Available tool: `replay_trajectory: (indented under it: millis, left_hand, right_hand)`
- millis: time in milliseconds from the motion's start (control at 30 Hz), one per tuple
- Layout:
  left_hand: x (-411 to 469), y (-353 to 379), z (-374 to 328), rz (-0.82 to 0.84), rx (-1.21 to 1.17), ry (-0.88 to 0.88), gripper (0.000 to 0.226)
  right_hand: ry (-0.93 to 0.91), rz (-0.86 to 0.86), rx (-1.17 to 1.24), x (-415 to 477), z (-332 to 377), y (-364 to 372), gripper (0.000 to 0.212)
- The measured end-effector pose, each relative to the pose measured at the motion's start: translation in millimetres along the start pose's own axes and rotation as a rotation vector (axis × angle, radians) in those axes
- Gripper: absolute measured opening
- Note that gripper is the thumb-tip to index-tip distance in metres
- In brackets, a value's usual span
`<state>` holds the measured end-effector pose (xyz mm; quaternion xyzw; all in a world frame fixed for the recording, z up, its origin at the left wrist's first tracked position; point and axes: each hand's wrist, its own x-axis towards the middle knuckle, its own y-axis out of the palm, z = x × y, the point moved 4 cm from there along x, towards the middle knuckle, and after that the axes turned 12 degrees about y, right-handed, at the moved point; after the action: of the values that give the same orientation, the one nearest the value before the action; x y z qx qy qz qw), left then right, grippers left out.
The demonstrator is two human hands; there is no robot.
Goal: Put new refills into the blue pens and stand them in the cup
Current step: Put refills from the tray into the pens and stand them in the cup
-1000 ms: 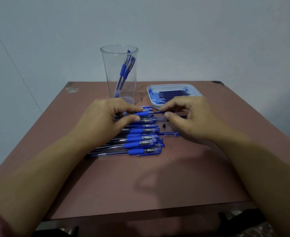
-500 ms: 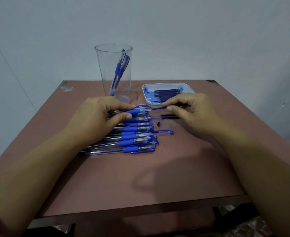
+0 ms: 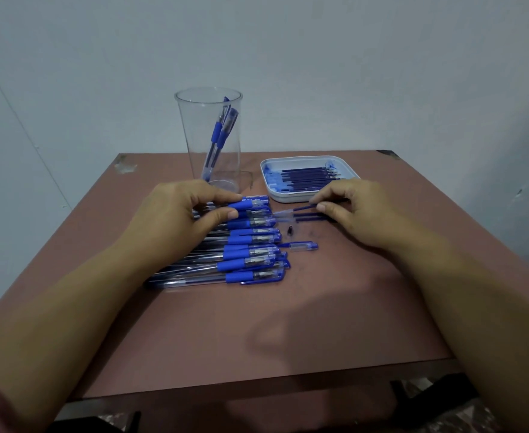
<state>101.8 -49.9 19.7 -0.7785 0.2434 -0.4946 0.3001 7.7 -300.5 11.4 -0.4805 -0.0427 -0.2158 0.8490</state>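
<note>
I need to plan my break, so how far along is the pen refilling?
Early. Done: two pens stand in the cup. In hand: the left hand grips one pen while the right hand pinches a refill beside it; a loose cap and tip piece lie nearby. Left: the row of pens on the table, with refills waiting in the tray.

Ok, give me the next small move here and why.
Probably keep drawing the refill rightward until it clears the pen. The right hand pinches it, the left hand grips the pen, and the hands have drawn apart over the last second.
</note>
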Motion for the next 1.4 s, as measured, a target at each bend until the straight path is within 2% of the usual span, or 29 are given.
replay_trajectory:
  millis: [433, 733, 833, 1100, 1400]
  left_hand:
    - [-0.5, -0.9, -2.4, 0.016, 0.001, -0.002, 0.023]
    - [0.6, -0.9, -3.1, 0.009, -0.013, -0.002, 0.024]
    - [0.8, 0.2, -1.0, 0.008, -0.007, -0.006, 0.024]
    - [2.3, -2.5, 1.4, 0.000, -0.027, -0.002, 0.024]
    - [3.9, 0.7, 1.1, 0.033, -0.037, 0.017, 0.024]
  right_hand:
    - [-0.029, 0.093, -0.133, 0.2, -1.5, 2.4, 0.014]
    - [0.007, -0.018, -0.035, 12.0, 15.5, -16.9, 0.014]
    - [0.064, 0.056, -0.140, 26.7, 22.8, -27.9, 0.018]
    - [0.195, 0.277, -0.243, 77.1, 2.1, -10.5, 0.035]
    - [0.175, 0.316, -0.227, 93.1, -11.7, 1.2, 0.027]
